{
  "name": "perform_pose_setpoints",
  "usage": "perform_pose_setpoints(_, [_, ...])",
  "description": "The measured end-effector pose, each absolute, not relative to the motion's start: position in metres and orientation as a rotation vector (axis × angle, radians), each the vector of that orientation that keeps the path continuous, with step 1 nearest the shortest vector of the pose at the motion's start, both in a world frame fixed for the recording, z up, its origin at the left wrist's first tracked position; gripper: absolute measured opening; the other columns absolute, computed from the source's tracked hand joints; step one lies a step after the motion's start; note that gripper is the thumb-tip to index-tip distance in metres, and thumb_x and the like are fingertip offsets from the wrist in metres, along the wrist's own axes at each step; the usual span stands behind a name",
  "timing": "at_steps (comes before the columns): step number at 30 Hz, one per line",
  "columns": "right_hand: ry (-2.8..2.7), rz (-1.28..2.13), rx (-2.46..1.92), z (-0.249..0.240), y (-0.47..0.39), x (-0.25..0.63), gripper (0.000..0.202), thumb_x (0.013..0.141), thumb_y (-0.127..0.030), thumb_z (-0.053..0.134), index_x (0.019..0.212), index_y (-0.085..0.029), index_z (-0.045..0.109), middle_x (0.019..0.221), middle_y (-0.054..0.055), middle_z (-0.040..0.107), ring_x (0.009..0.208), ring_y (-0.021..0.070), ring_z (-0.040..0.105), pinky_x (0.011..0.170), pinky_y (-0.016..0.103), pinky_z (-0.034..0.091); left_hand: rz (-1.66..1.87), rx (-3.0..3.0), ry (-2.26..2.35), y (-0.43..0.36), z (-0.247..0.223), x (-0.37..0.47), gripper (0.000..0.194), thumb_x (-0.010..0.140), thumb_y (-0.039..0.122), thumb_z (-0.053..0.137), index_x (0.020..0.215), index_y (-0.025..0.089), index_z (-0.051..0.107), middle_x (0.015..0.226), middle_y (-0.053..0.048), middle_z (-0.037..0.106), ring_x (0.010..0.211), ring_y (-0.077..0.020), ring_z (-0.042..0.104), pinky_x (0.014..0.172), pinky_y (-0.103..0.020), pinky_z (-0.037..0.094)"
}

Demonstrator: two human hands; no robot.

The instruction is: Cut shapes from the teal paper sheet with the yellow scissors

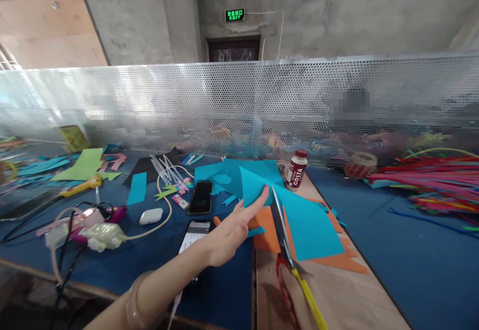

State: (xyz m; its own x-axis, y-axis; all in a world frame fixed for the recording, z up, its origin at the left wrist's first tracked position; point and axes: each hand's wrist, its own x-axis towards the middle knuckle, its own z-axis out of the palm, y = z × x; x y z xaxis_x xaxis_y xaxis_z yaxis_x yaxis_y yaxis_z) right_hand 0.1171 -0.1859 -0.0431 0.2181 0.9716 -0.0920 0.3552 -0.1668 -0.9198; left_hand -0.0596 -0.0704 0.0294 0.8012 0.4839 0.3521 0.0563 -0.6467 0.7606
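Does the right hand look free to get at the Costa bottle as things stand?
Probably not: the right hand holds the scissors, and the blue sheet lies between it and the bottle.

Wearing a single bangle (132, 302) on the left forearm (179, 266), between seven and eight o'clock in the head view: translucent and pale, smooth, unpatterned on the visible side, lit by glossy highlights and curved around the arm like a plain ring. Bare from there up to the left hand (232, 234) at six o'clock, slender in the fingers and narrow at the wrist. Bare also in the visible part of the right hand (296, 292) at five o'clock, partly hidden.
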Motion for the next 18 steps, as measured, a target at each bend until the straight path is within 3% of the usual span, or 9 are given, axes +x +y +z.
perform_pose_setpoints(18, [-1.211, 1.052, -1.651, -0.046, -0.1848, 0.1144, 0.03, 0.093, -0.035, 0.055, 0.117, -0.018, 0.059, 0.119, 0.008, 0.06, 0.099, 0.0198, 0.061, 0.084, 0.038, 0.053, 0.68, 2.15, 0.401, -0.0695, 0.0283, -0.059, 0.087, 0.083, 0.073, 0.001, 0.153, 0.023, 0.004, 0.159, -0.001, -0.001, 0.147, -0.0323, -0.001, 0.118, -0.052, -0.006])
